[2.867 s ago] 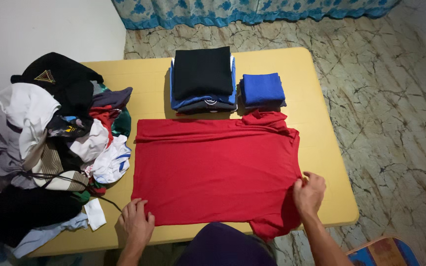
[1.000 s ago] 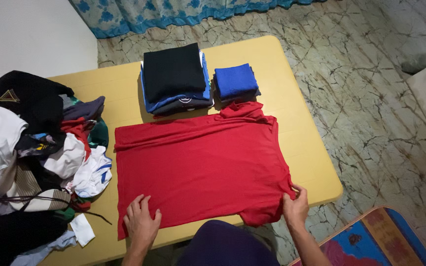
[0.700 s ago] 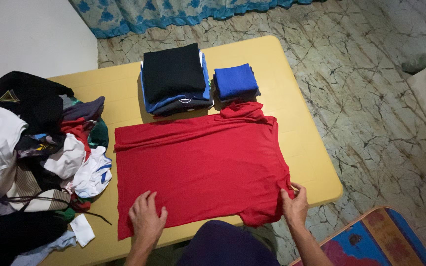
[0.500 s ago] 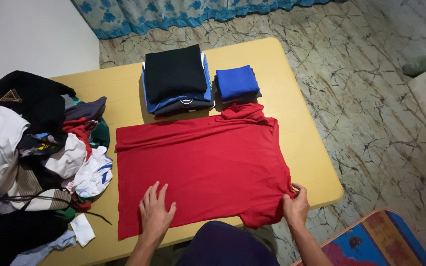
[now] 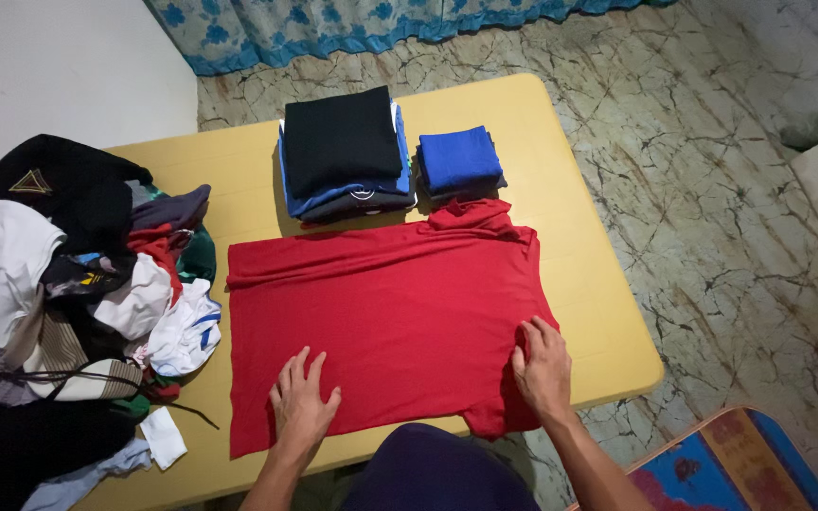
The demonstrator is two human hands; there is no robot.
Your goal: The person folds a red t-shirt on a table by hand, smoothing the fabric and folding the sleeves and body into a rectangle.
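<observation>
The left hand (image 5: 302, 405) lies flat and open, fingers spread, palm down on the near part of a red knit T-shirt (image 5: 385, 312) that is spread across a yellow plastic table (image 5: 579, 274). The right hand (image 5: 542, 368) rests on the same shirt to the right of the left hand, near the sleeve end; its fingers are curled down onto the cloth, and whether they pinch a fold or only press cannot be told. Below the right hand a bit of red sleeve hangs past the table's near edge.

The shirt lies between and beyond both hands, with its far long edge folded over into a narrow band and its collar bunched up at the far right corner.

Beyond the shirt, farther from the hands, stands a stack of folded garments topped by a black one (image 5: 345, 151), and just right of it a smaller folded blue cloth pile (image 5: 458, 161).

To the left of the left hand sits a loose heap of unfolded clothes in white, black, grey and red (image 5: 78, 284), reaching to the table's left edge. Around the table is a cracked marble-pattern floor (image 5: 712, 189), and beyond the table hangs a blue flowered curtain (image 5: 362, 24).
</observation>
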